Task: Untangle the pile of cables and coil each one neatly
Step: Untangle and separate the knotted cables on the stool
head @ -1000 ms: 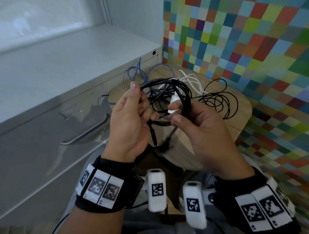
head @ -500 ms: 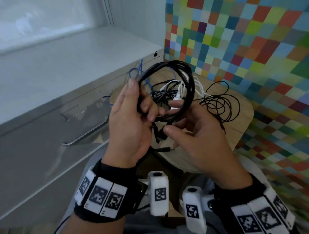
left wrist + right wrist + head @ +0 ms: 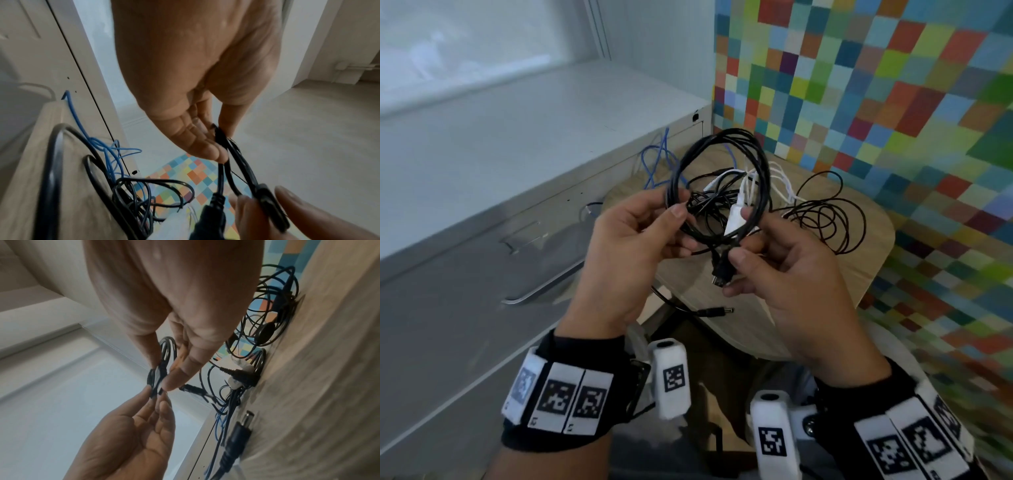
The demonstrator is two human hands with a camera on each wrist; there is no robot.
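Observation:
A thick black cable (image 3: 722,135), wound in a round coil, is held up over the stool between both hands. My left hand (image 3: 675,209) pinches the coil's left side; in the left wrist view its fingertips (image 3: 216,154) close on the strands. My right hand (image 3: 736,248) pinches the coil's bottom, where the black connector (image 3: 720,274) hangs down. In the right wrist view its thumb and finger meet on the black cable (image 3: 157,379). The tangled pile lies behind on the stool: a blue cable (image 3: 657,161), a white cable (image 3: 782,178) and a thin black cable (image 3: 825,219).
The round wooden stool (image 3: 859,274) stands between a grey drawer cabinet (image 3: 482,222) on the left and a multicoloured checked wall (image 3: 876,102) on the right. A loose black barrel plug (image 3: 717,311) lies at the stool's near edge.
The coil has turned to face me as an open ring. My left fingers came down from its top to pinch its left side. My right hand closed on the bottom by the connector.

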